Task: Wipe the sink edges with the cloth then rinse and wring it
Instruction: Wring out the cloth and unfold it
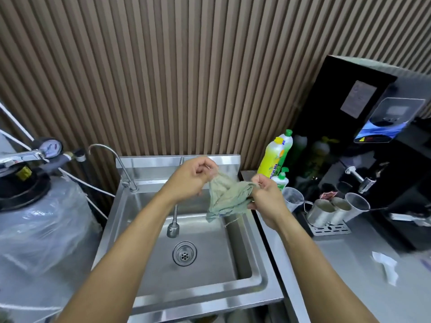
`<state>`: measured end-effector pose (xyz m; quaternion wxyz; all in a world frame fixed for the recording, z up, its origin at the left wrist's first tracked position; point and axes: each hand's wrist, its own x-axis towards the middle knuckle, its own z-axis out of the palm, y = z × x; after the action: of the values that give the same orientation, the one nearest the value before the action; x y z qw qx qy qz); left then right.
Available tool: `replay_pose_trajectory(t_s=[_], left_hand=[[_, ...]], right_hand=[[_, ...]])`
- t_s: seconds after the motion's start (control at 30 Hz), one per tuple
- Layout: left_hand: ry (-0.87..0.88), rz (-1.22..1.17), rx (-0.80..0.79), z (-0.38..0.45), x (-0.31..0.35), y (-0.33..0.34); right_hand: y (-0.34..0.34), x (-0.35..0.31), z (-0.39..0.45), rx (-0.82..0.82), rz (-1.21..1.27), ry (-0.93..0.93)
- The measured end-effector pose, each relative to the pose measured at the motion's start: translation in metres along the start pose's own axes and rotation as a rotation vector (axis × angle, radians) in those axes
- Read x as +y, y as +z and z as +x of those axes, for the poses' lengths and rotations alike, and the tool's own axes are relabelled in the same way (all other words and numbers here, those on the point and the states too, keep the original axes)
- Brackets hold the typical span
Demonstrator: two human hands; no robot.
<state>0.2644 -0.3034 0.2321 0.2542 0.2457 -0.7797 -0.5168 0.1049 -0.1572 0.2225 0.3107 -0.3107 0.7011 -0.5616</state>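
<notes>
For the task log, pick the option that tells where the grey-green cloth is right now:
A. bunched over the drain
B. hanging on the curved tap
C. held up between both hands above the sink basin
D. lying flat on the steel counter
C: the grey-green cloth is stretched between the left hand and the right hand, both with a grip on it, above the stainless steel sink.

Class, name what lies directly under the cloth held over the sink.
Under the cloth is the sink basin's right side, bare steel. The strip of basin wall behind the cloth is covered, so unseen.
</notes>
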Motion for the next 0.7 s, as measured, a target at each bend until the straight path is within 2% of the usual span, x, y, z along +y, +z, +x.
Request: replay_pose_trajectory(t_s=[0.07, 0.13, 0.23, 0.3, 0.33, 0.37, 0.4, 0.47, 0.53, 0.6, 0.7], left_hand=[[-0.051, -0.036, 0.046, 0.004, 0.000, 0.014], [-0.138, -0.202, 0.131, 0.008, -0.004, 0.030], [-0.286, -0.489, 0.433, 0.012, -0.003, 0.045], [-0.318, -0.519, 0.619, 0.012, -0.001, 0.050], [-0.312, -0.480, 0.662, 0.011, -0.001, 0.055], [-0.282, -0.461, 0.635, 0.008, 0.002, 0.063], [-0.245, -0.475, 0.528, 0.005, 0.005, 0.076], [-0.239, -0.466, 0.238, -0.006, 0.007, 0.109], [-0.235, -0.344, 0.014, -0.016, 0.009, 0.139], [-0.266, -0.276, -0.096, -0.019, 0.001, 0.156], [-0.366, -0.333, -0.213, -0.017, -0.009, 0.162]], right_hand=[[-0.017, 0.004, 0.003, 0.048, 0.051, 0.003], [-0.034, 0.006, 0.007, 0.054, 0.099, 0.021], [-0.063, 0.007, 0.013, 0.048, 0.156, 0.032], [-0.080, 0.010, 0.015, 0.021, 0.172, 0.025], [-0.086, 0.014, 0.017, 0.008, 0.186, 0.040], [-0.089, 0.015, 0.018, -0.004, 0.209, 0.063], [-0.090, 0.016, 0.019, -0.015, 0.238, 0.094], [-0.087, 0.013, 0.016, -0.061, 0.229, 0.132], [-0.085, 0.009, 0.013, -0.113, 0.164, 0.154], [-0.089, 0.011, 0.010, -0.145, 0.071, 0.212], [-0.108, 0.024, 0.017, -0.204, -0.139, 0.270]])
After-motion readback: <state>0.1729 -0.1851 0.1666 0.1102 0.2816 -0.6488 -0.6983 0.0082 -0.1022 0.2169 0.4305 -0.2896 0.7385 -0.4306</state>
